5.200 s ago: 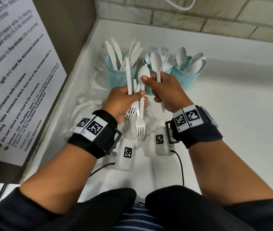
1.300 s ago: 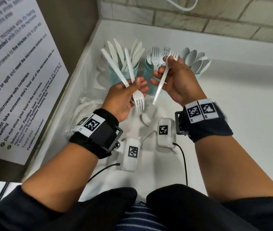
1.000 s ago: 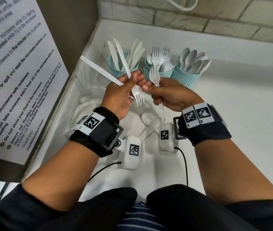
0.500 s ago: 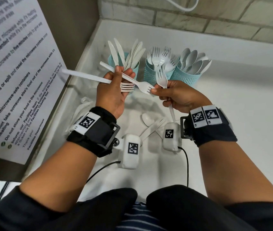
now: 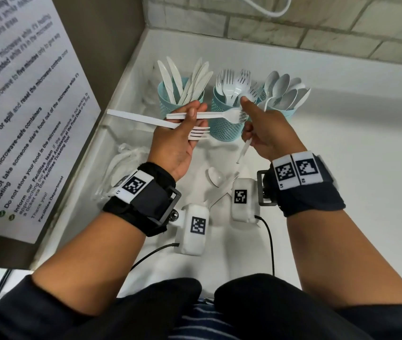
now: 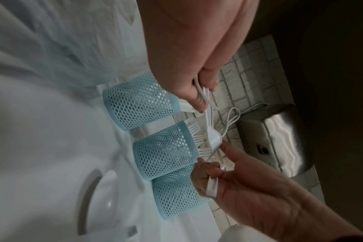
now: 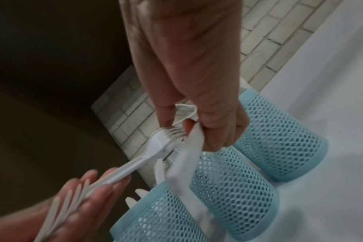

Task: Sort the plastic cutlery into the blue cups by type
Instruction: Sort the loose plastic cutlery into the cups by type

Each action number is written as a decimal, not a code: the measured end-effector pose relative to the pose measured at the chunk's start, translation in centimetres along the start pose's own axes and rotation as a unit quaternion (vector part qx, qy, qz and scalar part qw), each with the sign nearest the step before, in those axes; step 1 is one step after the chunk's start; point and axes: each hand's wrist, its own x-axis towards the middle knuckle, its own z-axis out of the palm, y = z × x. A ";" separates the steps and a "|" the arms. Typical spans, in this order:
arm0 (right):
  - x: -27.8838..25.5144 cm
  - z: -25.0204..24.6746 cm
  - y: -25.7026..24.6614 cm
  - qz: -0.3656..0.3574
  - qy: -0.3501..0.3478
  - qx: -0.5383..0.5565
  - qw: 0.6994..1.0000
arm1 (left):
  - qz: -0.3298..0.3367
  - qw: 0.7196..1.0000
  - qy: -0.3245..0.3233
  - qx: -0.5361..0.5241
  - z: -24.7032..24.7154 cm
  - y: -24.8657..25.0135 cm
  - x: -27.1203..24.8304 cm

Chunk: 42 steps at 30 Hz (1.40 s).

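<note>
Head view: sorting looks mostly done, forks in hand.
Knives, forks and spoons fill the three blue cups (image 5: 224,123); a spoon (image 5: 216,177) lies loose on the table (image 5: 342,192). Left hand (image 5: 178,141) fingers grip two forks (image 5: 205,115); right hand (image 5: 266,133) clutches another fork, reaching for theirs.

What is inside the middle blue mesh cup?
White plastic forks stand tines-up inside the middle blue mesh cup. Their handles are mostly hidden by the cup wall; whether anything else lies at the bottom cannot be seen.
</note>
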 end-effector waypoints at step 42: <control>-1.8 1.3 0.2 0.012 -0.175 -0.055 0.983 | -0.086 0.982 -0.051 0.163 1.4 -0.3 -0.7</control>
